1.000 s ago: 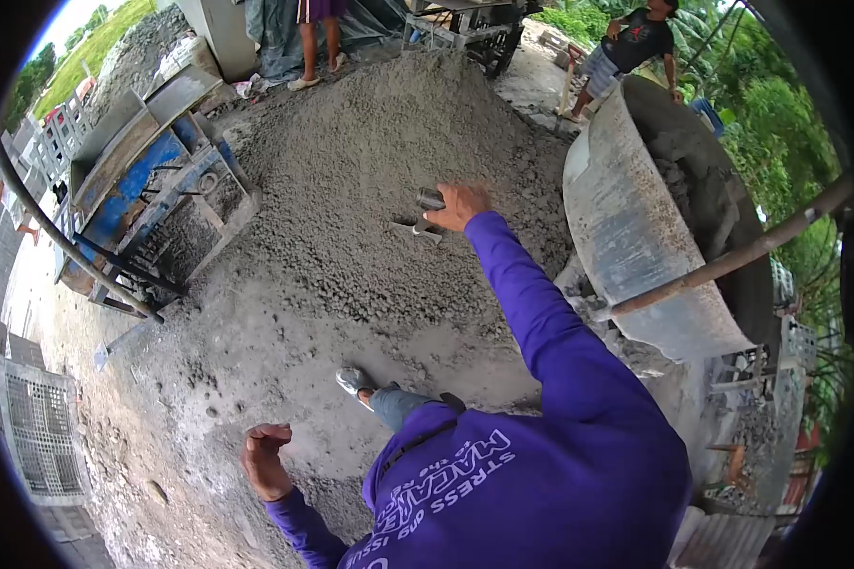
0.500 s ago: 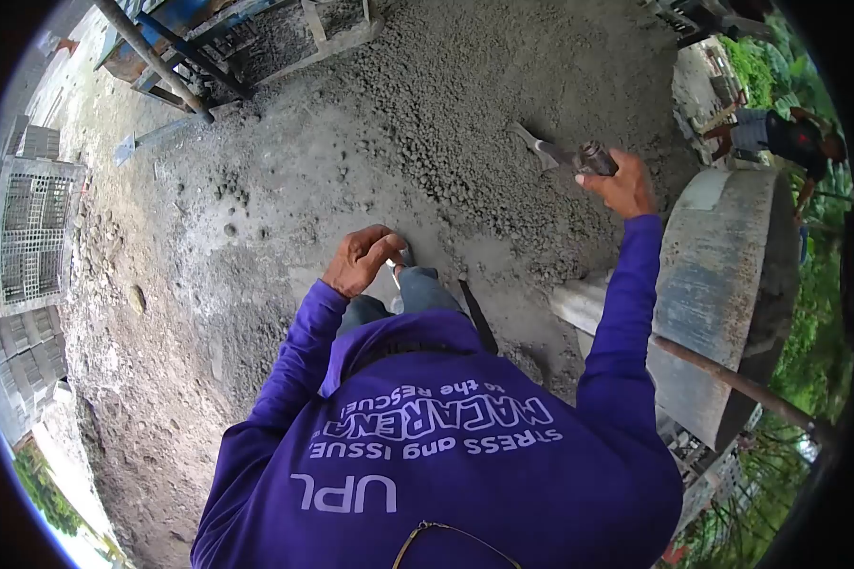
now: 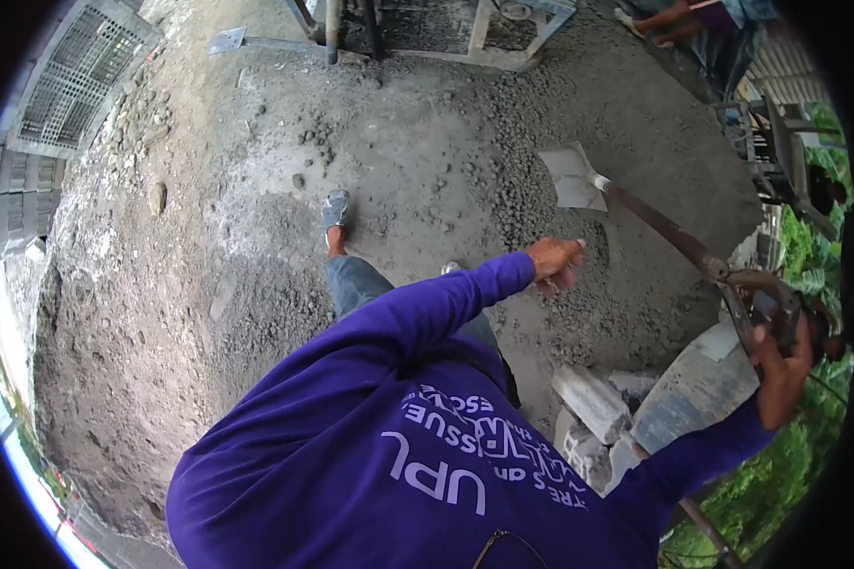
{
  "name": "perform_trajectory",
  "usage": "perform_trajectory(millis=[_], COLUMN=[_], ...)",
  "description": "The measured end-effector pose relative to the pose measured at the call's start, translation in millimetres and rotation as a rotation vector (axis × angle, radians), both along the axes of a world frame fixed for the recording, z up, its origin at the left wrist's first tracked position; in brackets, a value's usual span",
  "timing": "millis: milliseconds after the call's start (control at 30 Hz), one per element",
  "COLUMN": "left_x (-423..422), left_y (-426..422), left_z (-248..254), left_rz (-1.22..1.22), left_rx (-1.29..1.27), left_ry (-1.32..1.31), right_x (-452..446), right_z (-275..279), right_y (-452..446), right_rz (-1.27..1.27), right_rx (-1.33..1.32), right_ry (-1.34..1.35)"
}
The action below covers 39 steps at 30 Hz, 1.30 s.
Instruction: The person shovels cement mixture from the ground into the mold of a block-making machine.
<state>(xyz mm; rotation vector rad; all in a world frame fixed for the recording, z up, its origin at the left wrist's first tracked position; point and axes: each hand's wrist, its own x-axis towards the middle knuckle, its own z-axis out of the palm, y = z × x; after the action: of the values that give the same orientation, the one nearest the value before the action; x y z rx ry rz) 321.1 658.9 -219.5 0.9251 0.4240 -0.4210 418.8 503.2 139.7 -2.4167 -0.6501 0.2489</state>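
Observation:
A shovel [image 3: 655, 216] lies slanting across the right half of the view, its flat metal blade [image 3: 574, 178] on the grey gravelly mix. At the far right my right hand [image 3: 780, 365] is closed round the grip at the top of its handle. My left hand [image 3: 555, 264] hangs over the mix below the blade, fingers loosely bent and apart, with nothing in it. It does not touch the shaft. The grey mix [image 3: 674, 123] spreads behind and around the blade.
A metal frame [image 3: 446, 52] stands at the top. Crates [image 3: 85, 71] are at the upper left. A concrete block [image 3: 590, 403] and a large metal drum [image 3: 693, 389] lie at lower right, near a long pole [image 3: 707, 531]. Another person's legs [image 3: 669, 21] show at upper right.
My right hand has moved out to the right with the shovel, whose blade now shows broad and flat. My left hand has swung rightward from near my legs. The view has turned.

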Motion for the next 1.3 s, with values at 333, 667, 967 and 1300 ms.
perform_trajectory(millis=[333, 667, 967, 1300], left_x=[-95.1, -309.3, -344.4, -255.3], left_y=[279.0, 557.4, 553.5, 390.6], left_z=[-95.3, -249.4, -249.2, -127.6], left_rz=[1.027, 1.342, 1.111, 1.0], left_rx=[-0.395, -0.011, 0.027, -0.292], left_ry=[0.606, 0.517, 0.636, 0.523], right_x=[-176.5, -294.5, -328.5, -268.6], right_z=[-130.6, -359.0, -389.2, -239.6], right_y=[324.4, 524.8, 559.0, 441.4], right_rz=[0.942, 1.432, 1.594, 1.319], right_rx=[-0.215, -0.236, -0.505, -0.427], right_ry=[0.109, -0.017, 0.088, 0.215])
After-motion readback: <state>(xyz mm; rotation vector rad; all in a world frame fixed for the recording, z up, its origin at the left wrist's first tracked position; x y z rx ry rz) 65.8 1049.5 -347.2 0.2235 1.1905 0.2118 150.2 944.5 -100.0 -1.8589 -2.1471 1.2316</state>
